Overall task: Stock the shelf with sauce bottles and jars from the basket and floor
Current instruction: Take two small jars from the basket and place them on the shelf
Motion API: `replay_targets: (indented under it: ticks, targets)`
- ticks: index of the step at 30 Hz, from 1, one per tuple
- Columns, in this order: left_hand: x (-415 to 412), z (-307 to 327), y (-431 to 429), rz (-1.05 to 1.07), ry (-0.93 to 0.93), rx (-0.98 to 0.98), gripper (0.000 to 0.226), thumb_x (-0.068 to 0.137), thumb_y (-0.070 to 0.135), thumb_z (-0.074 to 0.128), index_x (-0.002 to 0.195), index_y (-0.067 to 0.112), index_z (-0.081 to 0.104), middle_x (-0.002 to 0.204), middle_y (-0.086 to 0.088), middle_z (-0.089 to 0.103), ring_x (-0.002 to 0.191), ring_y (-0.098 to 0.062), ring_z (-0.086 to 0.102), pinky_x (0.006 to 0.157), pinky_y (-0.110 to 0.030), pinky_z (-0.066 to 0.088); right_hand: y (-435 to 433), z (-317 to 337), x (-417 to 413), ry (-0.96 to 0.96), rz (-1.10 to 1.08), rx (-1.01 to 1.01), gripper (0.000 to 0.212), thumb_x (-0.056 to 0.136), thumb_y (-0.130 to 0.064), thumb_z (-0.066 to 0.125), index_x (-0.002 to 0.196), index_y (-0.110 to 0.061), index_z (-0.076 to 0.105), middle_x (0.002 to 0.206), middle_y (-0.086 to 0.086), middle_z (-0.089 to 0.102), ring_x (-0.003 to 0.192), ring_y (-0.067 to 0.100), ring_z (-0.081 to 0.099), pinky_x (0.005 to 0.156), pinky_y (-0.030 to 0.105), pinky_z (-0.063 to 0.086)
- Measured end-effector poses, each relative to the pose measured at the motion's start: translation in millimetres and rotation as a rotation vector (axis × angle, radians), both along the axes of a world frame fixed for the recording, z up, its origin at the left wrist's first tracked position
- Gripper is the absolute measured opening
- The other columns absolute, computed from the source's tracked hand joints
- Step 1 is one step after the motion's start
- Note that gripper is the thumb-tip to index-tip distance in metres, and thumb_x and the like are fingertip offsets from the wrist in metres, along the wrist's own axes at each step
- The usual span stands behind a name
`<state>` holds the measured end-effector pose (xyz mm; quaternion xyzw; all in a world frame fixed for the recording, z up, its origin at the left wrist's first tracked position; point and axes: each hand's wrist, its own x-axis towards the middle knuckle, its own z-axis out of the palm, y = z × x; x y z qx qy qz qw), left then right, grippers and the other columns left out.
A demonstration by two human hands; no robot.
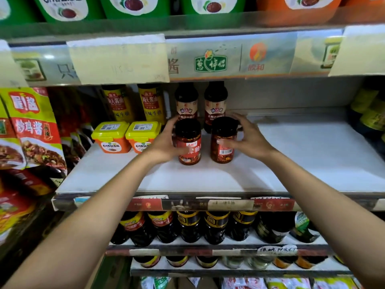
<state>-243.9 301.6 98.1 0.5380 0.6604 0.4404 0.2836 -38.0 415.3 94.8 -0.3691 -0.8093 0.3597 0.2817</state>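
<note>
Two hands are on two jars. The left hand (164, 142) has its fingers curled round the left jar (189, 132), with the thumb across the red label. The right hand (248, 138) holds the right jar (224, 155), with the thumb on the front and the fingers wrapped round the back near the lid. Both jars stand upright on the white shelf (291, 159), close together but not touching, about in the middle of it. Each jar has a black lid and is full of red sauce with bits in it.

Just behind the jars stand two dark bottles (186, 101) with red labels, side by side. Left of those are two yellow-label bottles (151, 103). In front of those sit two small tubs (112, 138) with yellow lids, touching each other.

Right of the jars the shelf is bare white board. It is wide open all the way to some green and yellow pots (373, 115) at the far right. There is bare board in front of the jars too, up to the front edge (208, 204) with its strip of paper tags. The upper shelf (270, 59) hangs low, right over the bottle tops.

At the left are big food packets (31, 126) in red, yellow and green. The next shelf down holds a row of black bottles (188, 224) packed close. I can't count them for sure.
</note>
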Motion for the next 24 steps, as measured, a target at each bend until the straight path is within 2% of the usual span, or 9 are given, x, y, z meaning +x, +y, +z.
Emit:
replay_targets:
  ticks: [1, 3, 5, 7, 13, 18, 21, 22, 24]
  targets:
    - [2, -10, -2, 0.030, -0.024, -0.021, 0.098, 0.072, 0.005, 0.075, 0.145, 0.024, 0.013, 0.132, 0.000, 0.046, 0.118, -0.017, 0.049, 0.098, -0.036, 0.044, -2, -7, 2, 0.015, -0.007, -0.056, 0.099, 0.058, -0.050, 0.077, 0.141, -0.027, 0.029, 0.145, 0.001, 0.038, 0.132, 0.021, 0.034, 0.104, 0.041, 0.037]
    - [6, -27, -3, 0.074, -0.052, -0.033, 0.103, 0.068, 0.009, 0.078, 0.145, 0.025, 0.012, 0.131, -0.001, 0.049, 0.118, -0.019, 0.051, 0.096, -0.035, 0.045, -5, -21, 3, 0.091, 0.019, -0.184, 0.098, 0.061, -0.035, 0.082, 0.141, -0.024, 0.027, 0.141, 0.001, 0.040, 0.132, 0.021, 0.036, 0.103, 0.040, 0.039]
    - [9, -41, -2, 0.096, -0.099, 0.015, 0.100, 0.065, 0.009, 0.081, 0.143, 0.023, 0.020, 0.126, 0.000, 0.053, 0.114, -0.015, 0.053, 0.091, -0.026, 0.045, -7, -29, 1, 0.131, 0.026, -0.251, 0.091, 0.066, -0.020, 0.082, 0.139, -0.021, 0.028, 0.134, 0.001, 0.047, 0.127, 0.021, 0.044, 0.102, 0.037, 0.042]
    - [11, -47, 0, 0.134, -0.112, 0.054, 0.091, 0.064, 0.007, 0.082, 0.138, 0.020, 0.030, 0.124, -0.001, 0.055, 0.109, -0.012, 0.053, 0.084, -0.017, 0.043, -10, -33, -3, 0.145, 0.007, -0.261, 0.085, 0.067, -0.017, 0.081, 0.136, -0.020, 0.031, 0.123, -0.002, 0.052, 0.120, 0.018, 0.049, 0.096, 0.031, 0.043]
    - [6, -58, 5, 0.160, -0.079, 0.052, 0.079, 0.065, 0.010, 0.081, 0.131, 0.017, 0.038, 0.126, -0.004, 0.056, 0.114, -0.018, 0.054, 0.096, -0.030, 0.042, -15, -38, -10, 0.100, -0.057, -0.189, 0.080, 0.067, -0.022, 0.082, 0.132, -0.021, 0.036, 0.112, -0.008, 0.052, 0.103, 0.009, 0.049, 0.087, 0.023, 0.037]
    - [3, -62, 7, 0.153, -0.081, 0.059, 0.078, 0.066, 0.010, 0.081, 0.130, 0.017, 0.039, 0.124, -0.004, 0.057, 0.115, -0.020, 0.054, 0.100, -0.034, 0.043, -16, -39, -11, 0.100, -0.106, -0.143, 0.077, 0.061, -0.026, 0.085, 0.124, -0.021, 0.041, 0.109, -0.007, 0.054, 0.098, 0.008, 0.050, 0.084, 0.021, 0.039]
    - [2, -64, 7, 0.152, -0.091, 0.054, 0.078, 0.066, 0.011, 0.081, 0.131, 0.018, 0.039, 0.120, 0.000, 0.057, 0.113, -0.019, 0.055, 0.098, -0.033, 0.043, -14, -40, -14, 0.116, -0.104, -0.124, 0.075, 0.059, -0.024, 0.087, 0.118, -0.022, 0.040, 0.109, -0.009, 0.053, 0.097, 0.007, 0.051, 0.075, 0.012, 0.038]
    - [3, -64, 7, 0.151, -0.094, 0.050, 0.078, 0.066, 0.011, 0.081, 0.131, 0.018, 0.039, 0.119, 0.001, 0.056, 0.113, -0.018, 0.055, 0.098, -0.032, 0.043, -13, -40, -12, 0.137, -0.078, -0.154, 0.076, 0.060, -0.020, 0.086, 0.119, -0.023, 0.038, 0.111, -0.008, 0.053, 0.099, 0.007, 0.052, 0.075, 0.011, 0.040]
    - [2, -65, 8, 0.148, -0.097, 0.048, 0.077, 0.066, 0.010, 0.080, 0.131, 0.018, 0.039, 0.118, 0.002, 0.056, 0.113, -0.018, 0.054, 0.099, -0.034, 0.043, -10, -40, -7, 0.189, 0.005, -0.246, 0.080, 0.064, -0.007, 0.082, 0.127, -0.020, 0.034, 0.115, -0.005, 0.054, 0.106, 0.011, 0.054, 0.087, 0.021, 0.046]
